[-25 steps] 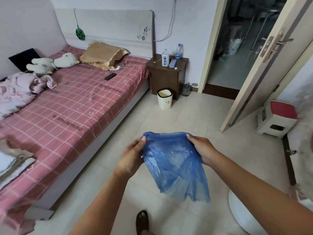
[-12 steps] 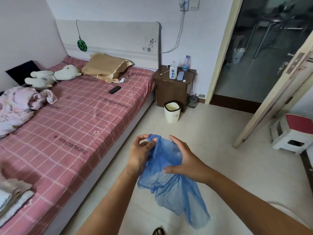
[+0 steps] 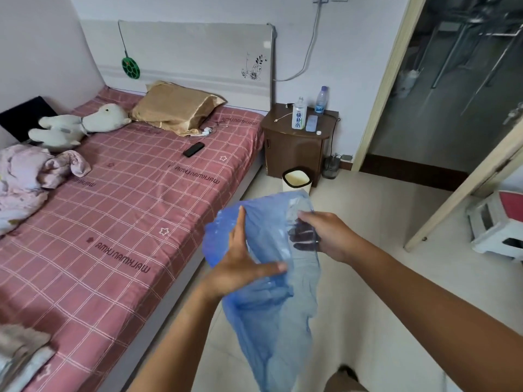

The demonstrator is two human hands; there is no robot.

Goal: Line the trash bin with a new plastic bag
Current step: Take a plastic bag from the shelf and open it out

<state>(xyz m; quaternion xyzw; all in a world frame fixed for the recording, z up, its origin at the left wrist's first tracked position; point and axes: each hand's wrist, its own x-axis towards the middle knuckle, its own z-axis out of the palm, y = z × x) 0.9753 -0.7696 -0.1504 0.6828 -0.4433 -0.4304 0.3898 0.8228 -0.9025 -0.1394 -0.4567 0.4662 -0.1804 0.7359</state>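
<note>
A thin blue plastic bag (image 3: pixel 271 321) hangs between my hands above the floor. My left hand (image 3: pixel 240 267) lies against its near side with fingers spread, thumb pointing right. My right hand (image 3: pixel 325 236) grips the bag's upper edge, its fingers inside and showing dark through the plastic. The small cream trash bin (image 3: pixel 297 179) with a dark rim stands on the floor beyond the bag, in front of the nightstand; its lower part is hidden by the bag.
A bed with a pink checked sheet (image 3: pixel 119 210) fills the left side. A brown nightstand (image 3: pixel 294 148) with bottles stands behind the bin. An open doorway (image 3: pixel 441 89) and door are at the right, with a white and red stool (image 3: pixel 498 222).
The view has come nearer to the bin. My hands have spread apart, and the bag's mouth has opened wider, with my right fingers now inside it.
</note>
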